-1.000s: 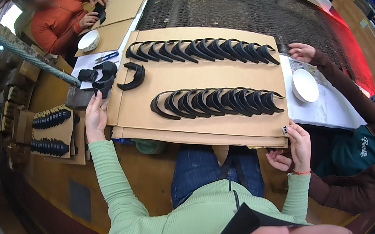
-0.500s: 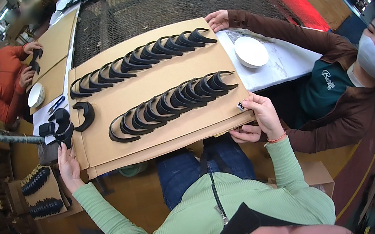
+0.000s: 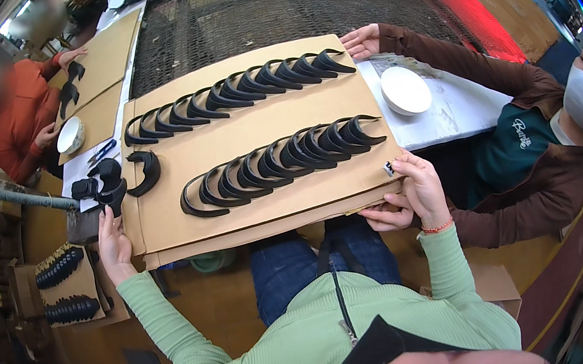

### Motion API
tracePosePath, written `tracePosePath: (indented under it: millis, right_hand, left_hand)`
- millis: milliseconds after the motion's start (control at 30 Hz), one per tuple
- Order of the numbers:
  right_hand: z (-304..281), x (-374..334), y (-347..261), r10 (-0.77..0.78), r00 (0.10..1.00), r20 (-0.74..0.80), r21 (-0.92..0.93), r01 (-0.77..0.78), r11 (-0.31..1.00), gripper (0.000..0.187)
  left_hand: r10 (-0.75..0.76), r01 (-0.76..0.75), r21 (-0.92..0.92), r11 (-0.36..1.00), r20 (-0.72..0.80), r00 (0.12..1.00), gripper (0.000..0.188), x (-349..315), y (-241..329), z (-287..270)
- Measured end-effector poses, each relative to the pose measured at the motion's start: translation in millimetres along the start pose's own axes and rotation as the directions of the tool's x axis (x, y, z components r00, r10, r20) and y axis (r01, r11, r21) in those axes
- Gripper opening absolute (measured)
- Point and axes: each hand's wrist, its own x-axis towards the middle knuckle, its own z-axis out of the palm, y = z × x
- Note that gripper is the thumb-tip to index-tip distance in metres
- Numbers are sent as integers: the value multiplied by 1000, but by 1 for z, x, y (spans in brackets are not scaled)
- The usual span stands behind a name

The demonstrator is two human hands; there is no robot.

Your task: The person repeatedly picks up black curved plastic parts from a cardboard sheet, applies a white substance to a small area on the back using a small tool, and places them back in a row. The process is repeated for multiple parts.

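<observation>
A wide cardboard sheet (image 3: 266,117) lies in front of me, bearing two long rows of nested black curved strips, a far row (image 3: 238,87) and a near row (image 3: 287,156). A single black curved piece (image 3: 144,173) rests by its left edge. My left hand (image 3: 114,246) is raised beside that edge, its fingertips closed at the lower tip of another black curved piece (image 3: 112,195). At the near right corner my right hand (image 3: 422,180) pinches a small black-and-white item (image 3: 388,168). A co-worker's far hand (image 3: 362,41) and near hand (image 3: 389,214) touch the sheet's right side.
Behind the sheet stretches a dark mesh conveyor (image 3: 264,11) with a red glow at its right. One white bowl (image 3: 406,90) stands right, another bowl (image 3: 70,134) left, near blue-handled snips (image 3: 102,152). A person in orange (image 3: 22,118) works at left. A grey-green hose (image 3: 4,195) crosses there.
The whole view has shifted a little. My hands keep their places at the sheet. At left, the orange-sleeved person's hands have moved farther apart around a black piece.
</observation>
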Motion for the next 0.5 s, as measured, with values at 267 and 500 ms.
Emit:
tracePosePath:
  millis: [267, 500]
  right_hand:
    - [16, -2, -6, 3, 999, -45, 17, -2, 1000, 19]
    - [18, 0, 0, -25, 995, -99, 5, 26, 1000, 16]
  left_hand:
    - [-83, 84, -70, 994, 17, 996, 35, 1, -2, -6]
    - [-6, 23, -193, 981, 88, 996, 19, -9, -3, 0]
